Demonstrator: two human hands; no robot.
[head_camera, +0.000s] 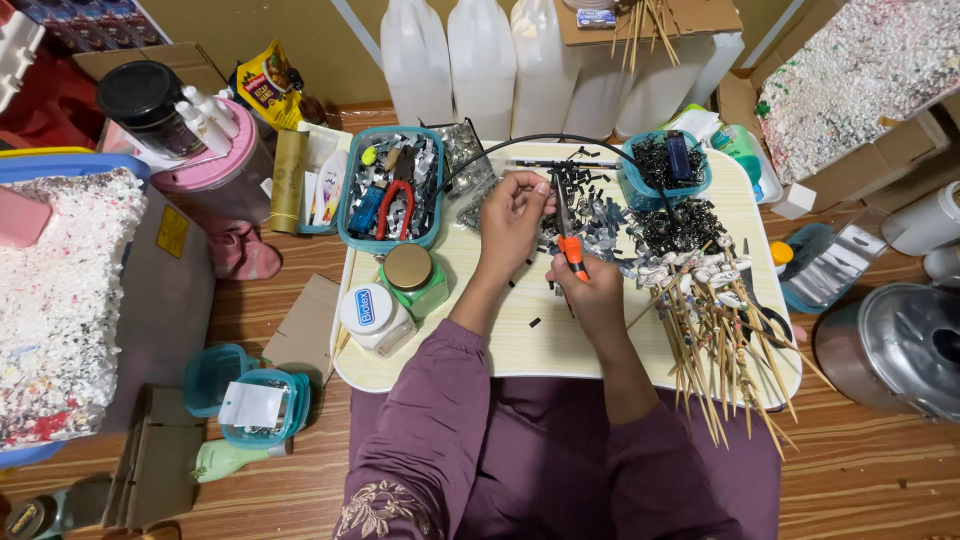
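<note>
Nearest to us, our right hand (590, 290) is closed around the orange-handled small cutting pliers (567, 235), whose thin metal tip points away from us toward the left hand. Our left hand (515, 215), a little farther on the cream-coloured lap counter (480, 345), has its fingers pinched together on the end of a thin black rubber-like tube (560, 140), which bends in an arc to the back of the counter. We judge this tube light, soft and a bit springy, so it is best held close to its end. Short black cut pieces (575, 185) lie just beside both hands. To the right lies a bundle of wooden skewers with shells (715, 330). Farther away stands a teal plastic box of tools (390, 185), and behind it white plastic jugs (480, 60).
</note>
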